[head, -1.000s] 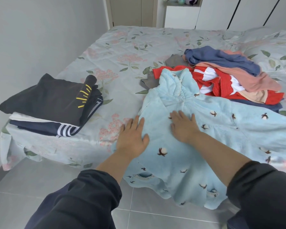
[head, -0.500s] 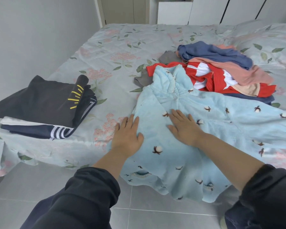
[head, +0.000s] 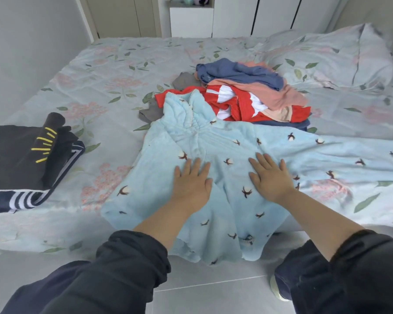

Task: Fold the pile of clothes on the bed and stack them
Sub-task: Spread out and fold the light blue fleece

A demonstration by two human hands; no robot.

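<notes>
"Where's the piece being worked on?"

"The light blue fleece garment is spread across the near edge of the bed. Its hem hangs over the side toward the floor, and its frilled collar points to the far side."

"And the hands?"

"Both lie palm down on it. The left hand has straight, slightly spread fingers pressed flat on the fleece and grips nothing. The right hand is just the same, a little to the right, with a strip of fleece bare between them."

"What about the rest of the clothes?"

"The unfolded pile sits just beyond the collar, touching it. It has red-and-white, pink, blue and grey pieces heaped together. The folded stack is at the near left of the bed, well apart from the blue garment. It has a dark top with yellow marks on top and a navy piece with white stripes beneath."

"Anything else up there?"

"A pillow at the far right, in the same floral print."
</notes>
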